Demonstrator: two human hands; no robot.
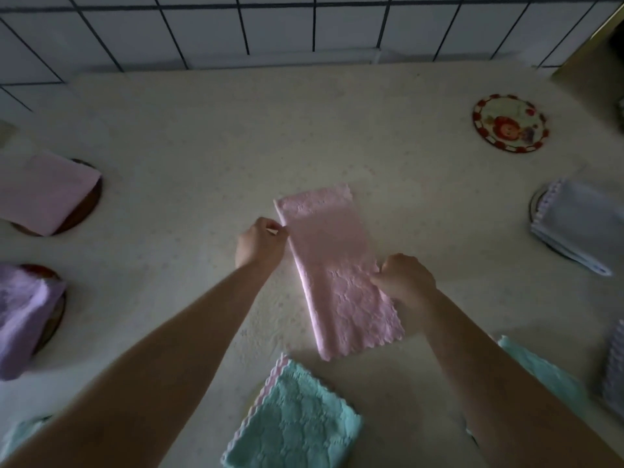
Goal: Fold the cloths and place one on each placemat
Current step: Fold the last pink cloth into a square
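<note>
A pink cloth [332, 268] lies folded into a long strip in the middle of the table. My left hand [261, 243] pinches its left edge near the far end. My right hand [407, 280] grips its right edge nearer to me. A round placemat [510, 123] with a red rim and a cartoon picture lies bare at the far right. Folded cloths cover other round mats: a pink cloth [44, 194] at the left, a purple cloth [23, 315] below it, and a grey cloth [580, 224] at the right.
A teal cloth [293, 423] lies near the front edge, with a pink scalloped edge showing under it. Another teal cloth [543, 376] sits partly under my right arm. A striped cloth [614, 369] is at the right edge. A tiled wall [304, 25] backs the table.
</note>
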